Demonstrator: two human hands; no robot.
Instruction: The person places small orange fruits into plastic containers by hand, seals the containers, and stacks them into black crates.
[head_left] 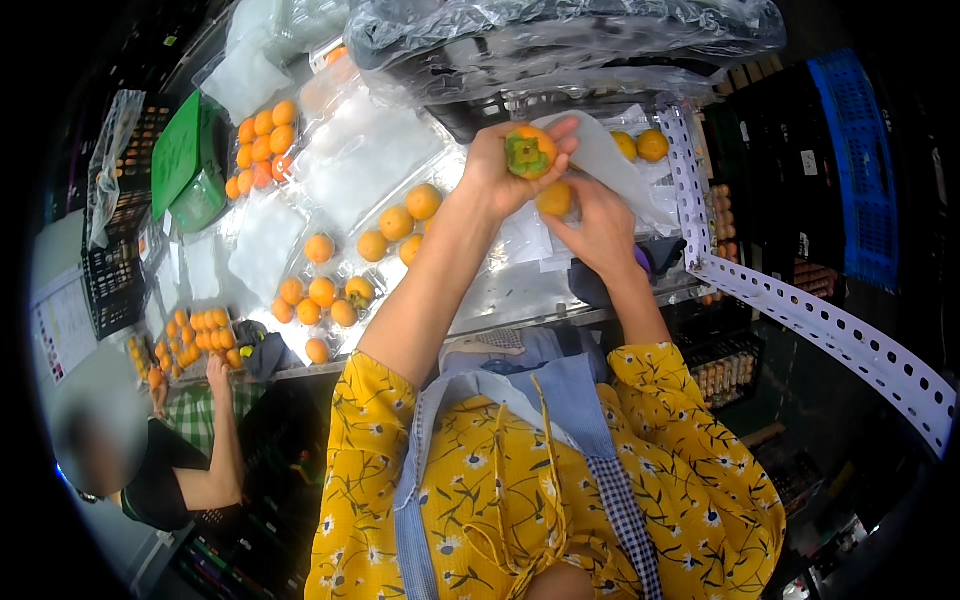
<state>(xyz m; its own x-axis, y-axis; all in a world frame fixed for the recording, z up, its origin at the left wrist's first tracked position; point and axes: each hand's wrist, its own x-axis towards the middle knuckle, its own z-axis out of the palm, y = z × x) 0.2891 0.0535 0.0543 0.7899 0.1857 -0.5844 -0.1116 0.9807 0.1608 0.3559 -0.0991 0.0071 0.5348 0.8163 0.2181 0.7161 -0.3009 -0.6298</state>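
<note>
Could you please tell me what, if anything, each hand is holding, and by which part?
The left hand cradles a persimmon by its rounded body, leafy top uncovered; the right hand seems to hold a second persimmon by its sides.

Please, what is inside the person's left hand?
An orange fruit with a green leafy top sits in the left hand; its underside is covered and cannot be seen.

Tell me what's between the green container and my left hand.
In the head view, a cluster of orange fruit beside the green container, then pale packing material toward your left hand.
</note>
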